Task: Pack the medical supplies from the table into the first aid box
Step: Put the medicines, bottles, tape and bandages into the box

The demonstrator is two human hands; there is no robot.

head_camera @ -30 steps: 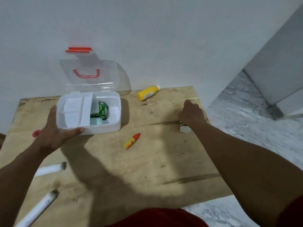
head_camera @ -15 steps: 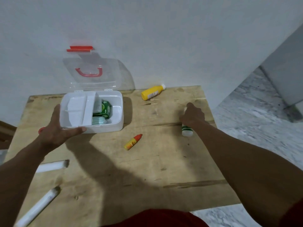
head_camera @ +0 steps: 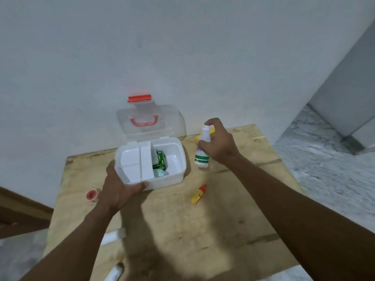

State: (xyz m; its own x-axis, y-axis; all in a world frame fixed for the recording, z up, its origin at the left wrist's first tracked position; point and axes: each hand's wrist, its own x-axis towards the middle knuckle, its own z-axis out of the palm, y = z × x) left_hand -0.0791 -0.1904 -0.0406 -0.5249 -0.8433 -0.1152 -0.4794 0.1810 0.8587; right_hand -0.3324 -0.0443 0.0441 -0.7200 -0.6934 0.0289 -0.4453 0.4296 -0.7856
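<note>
A: Wooden tabletop (head_camera: 182, 230), white wall (head_camera: 182, 57) behind. What does the box (head_camera: 178, 175) hold?
B: A green packet (head_camera: 161, 160), right compartment; lid (head_camera: 162, 116) up. The left hand (head_camera: 117, 191) grips its near corner; the right hand (head_camera: 220, 142) holds a bottle (head_camera: 202, 158) just beside it.

The left arm reaches forward from the lower left. Its left hand (head_camera: 119, 186) grips the near left corner of the first aid box (head_camera: 179, 159), thumb along the front wall. The right arm stretches in from the right, and the right hand (head_camera: 220, 145) curls round a near-upright white bottle (head_camera: 201, 158).
</note>
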